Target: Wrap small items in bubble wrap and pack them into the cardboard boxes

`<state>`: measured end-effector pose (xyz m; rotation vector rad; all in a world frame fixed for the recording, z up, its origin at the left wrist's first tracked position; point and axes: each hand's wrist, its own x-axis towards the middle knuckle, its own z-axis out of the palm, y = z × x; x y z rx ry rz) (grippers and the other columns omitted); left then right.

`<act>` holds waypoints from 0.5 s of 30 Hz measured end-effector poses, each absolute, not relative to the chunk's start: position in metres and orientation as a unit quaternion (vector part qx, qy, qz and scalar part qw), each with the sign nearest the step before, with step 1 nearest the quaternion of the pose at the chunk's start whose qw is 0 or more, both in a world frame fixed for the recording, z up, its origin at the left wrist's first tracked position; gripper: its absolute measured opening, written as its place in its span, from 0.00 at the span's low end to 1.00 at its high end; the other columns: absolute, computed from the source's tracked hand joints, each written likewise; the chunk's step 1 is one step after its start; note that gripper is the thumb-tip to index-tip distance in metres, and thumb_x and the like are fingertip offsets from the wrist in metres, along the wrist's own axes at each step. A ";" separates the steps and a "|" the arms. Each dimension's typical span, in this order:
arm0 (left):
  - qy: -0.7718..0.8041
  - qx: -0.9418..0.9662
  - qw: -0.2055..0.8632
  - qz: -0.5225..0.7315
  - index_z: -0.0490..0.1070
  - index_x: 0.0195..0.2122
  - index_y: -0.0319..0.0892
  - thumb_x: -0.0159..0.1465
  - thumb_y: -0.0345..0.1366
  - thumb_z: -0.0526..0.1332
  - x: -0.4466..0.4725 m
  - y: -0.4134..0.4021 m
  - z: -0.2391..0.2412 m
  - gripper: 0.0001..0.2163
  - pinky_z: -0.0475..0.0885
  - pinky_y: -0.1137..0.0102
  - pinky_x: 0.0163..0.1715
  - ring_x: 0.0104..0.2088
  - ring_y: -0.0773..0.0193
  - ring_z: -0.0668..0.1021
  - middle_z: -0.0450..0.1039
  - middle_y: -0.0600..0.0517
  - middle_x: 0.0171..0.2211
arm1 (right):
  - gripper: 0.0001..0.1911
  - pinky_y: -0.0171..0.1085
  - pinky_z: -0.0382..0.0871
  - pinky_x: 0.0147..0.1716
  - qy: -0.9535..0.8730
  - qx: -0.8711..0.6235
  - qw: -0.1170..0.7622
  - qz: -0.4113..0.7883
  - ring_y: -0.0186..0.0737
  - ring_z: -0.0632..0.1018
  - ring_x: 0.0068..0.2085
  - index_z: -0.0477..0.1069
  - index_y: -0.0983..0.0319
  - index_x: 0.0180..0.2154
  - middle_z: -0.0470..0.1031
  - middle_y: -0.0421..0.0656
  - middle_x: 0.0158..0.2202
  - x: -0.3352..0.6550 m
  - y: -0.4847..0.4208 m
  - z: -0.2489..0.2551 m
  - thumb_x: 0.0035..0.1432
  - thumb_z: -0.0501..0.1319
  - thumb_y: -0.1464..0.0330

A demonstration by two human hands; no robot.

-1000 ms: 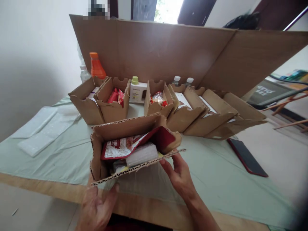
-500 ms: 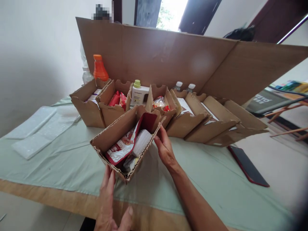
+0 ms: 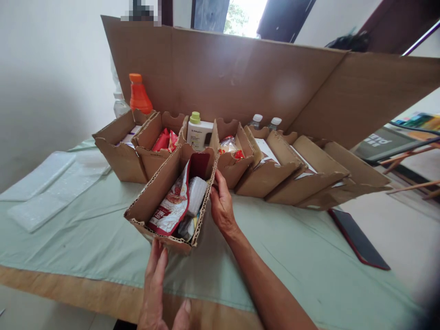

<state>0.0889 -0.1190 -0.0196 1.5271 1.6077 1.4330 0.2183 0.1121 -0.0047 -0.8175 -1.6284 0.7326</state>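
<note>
An open-topped cardboard box (image 3: 137, 229) stands at an angle before me, in front of the row of boxes. Inside it lean a red and white food pouch (image 3: 170, 204) and a clear bubble-wrapped item (image 3: 197, 195), with smaller packets partly hidden near the front corner. My right hand (image 3: 222, 206) holds the box's right wall from outside, fingers bent against it toward the far end. Below the front wall is my left hand (image 3: 156, 284), its fingertips touching the cardboard, fingers stretched and thumb well apart.
Behind stands a row of cardboard boxes (image 3: 118, 158) with red packets (image 3: 165, 140) and a white bottle with a green cap (image 3: 199, 133). A tall cardboard panel (image 3: 206, 73) backs them, beside an orange bottle (image 3: 140, 96). Bubble-wrap sheets (image 3: 44, 183) lie left, a phone (image 3: 359, 240) right.
The box has turned, its far end swinging left toward the boxes behind. My right hand has moved left with it, while my left hand stays under the front wall.
</note>
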 end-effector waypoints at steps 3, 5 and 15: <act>0.586 0.550 0.273 0.530 0.38 0.76 0.60 0.66 0.43 0.68 0.088 -0.118 -0.021 0.45 0.66 0.43 0.67 0.75 0.39 0.48 0.39 0.51 0.78 | 0.28 0.51 0.52 0.73 -0.709 -0.341 0.552 0.278 0.44 0.61 0.72 0.59 0.53 0.70 0.60 0.42 0.72 0.220 0.111 -0.003 0.71 0.53 0.67; 0.585 0.542 0.287 0.531 0.38 0.76 0.60 0.67 0.43 0.68 0.088 -0.117 -0.022 0.45 0.66 0.44 0.68 0.75 0.40 0.47 0.39 0.51 0.78 | 0.29 0.50 0.52 0.73 -0.720 -0.343 0.544 0.260 0.43 0.61 0.72 0.59 0.53 0.70 0.60 0.42 0.72 0.221 0.112 -0.001 0.70 0.52 0.70; 0.608 0.515 0.318 0.514 0.32 0.75 0.66 0.70 0.39 0.63 0.098 -0.099 -0.030 0.43 0.71 0.44 0.64 0.73 0.44 0.58 0.49 0.55 0.76 | 0.27 0.49 0.54 0.72 -0.691 -0.379 0.533 0.307 0.45 0.65 0.69 0.62 0.55 0.69 0.65 0.43 0.69 0.224 0.123 0.000 0.70 0.53 0.63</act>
